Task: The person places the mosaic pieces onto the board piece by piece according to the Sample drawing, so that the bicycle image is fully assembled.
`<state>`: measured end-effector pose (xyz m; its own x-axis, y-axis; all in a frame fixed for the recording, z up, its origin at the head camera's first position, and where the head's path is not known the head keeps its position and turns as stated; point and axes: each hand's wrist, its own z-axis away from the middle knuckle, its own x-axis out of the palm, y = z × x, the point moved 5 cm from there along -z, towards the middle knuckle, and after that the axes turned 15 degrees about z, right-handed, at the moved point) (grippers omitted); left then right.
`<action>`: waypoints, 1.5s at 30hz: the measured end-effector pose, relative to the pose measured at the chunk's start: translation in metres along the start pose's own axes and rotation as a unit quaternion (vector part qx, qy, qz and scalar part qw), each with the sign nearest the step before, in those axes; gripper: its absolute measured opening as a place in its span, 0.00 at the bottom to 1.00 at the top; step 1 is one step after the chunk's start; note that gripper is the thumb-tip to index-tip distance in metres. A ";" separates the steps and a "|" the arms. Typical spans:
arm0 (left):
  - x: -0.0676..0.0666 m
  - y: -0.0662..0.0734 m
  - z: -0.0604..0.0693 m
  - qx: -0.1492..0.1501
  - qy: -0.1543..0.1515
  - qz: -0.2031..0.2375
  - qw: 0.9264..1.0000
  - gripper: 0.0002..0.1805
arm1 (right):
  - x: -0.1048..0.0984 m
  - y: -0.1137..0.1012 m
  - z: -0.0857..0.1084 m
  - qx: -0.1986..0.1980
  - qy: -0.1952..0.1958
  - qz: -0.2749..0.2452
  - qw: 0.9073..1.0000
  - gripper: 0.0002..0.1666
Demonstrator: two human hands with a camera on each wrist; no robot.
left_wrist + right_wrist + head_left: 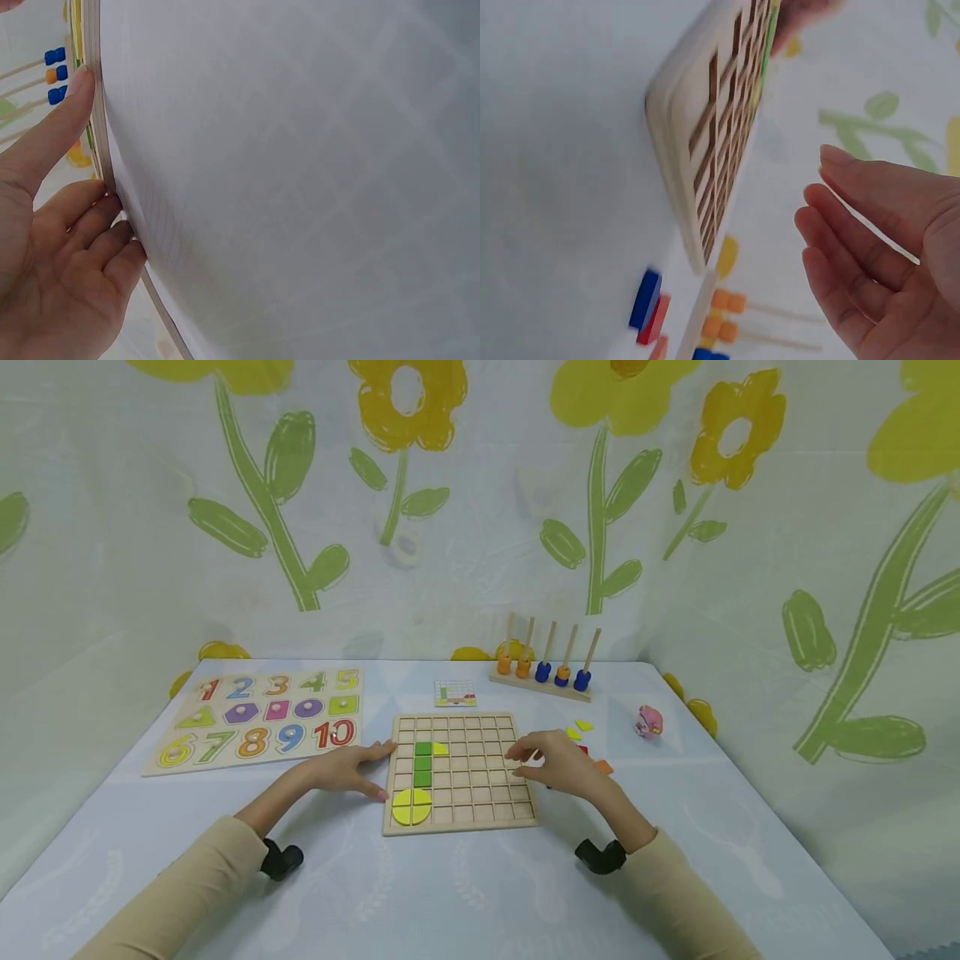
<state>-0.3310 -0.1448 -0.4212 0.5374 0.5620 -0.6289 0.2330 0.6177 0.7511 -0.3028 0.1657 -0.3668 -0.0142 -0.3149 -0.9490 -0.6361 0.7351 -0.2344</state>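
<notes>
A wooden grid board (480,777) lies on the table with three green squares (423,763) in a column. A yellow quarter-circle (440,749) sits beside the top square, and yellow quarter pieces form a circle (412,807) in the near left corner. My left hand (347,770) touches the board's left edge, thumb and fingers spread apart along it; the left wrist view shows the thumb (64,124) against that edge. Above the board's right side hovers my right hand (558,766), its fingers loosely bent. Nothing shows between its thumb and fingertips (814,199).
Right of the board lie loose yellow (583,725), red and orange (603,767) pieces, partly behind the right hand. A pattern card (455,693) and a bead-peg stand (543,681) are behind it. A number puzzle (258,718) lies left, a pink figurine (648,722) right.
</notes>
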 end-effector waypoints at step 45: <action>0.000 0.000 -0.001 0.004 -0.005 0.002 1.000 0.52 | 0.012 0.106 0.007 0.232 -0.061 0.000 0.971 0.10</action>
<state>-0.3315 -0.1446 -0.4215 0.5456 0.5592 -0.6242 0.2381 0.6108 0.7552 -0.3654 0.2442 -0.4042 0.0958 -0.2629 -0.9601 -0.2205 0.9349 -0.2780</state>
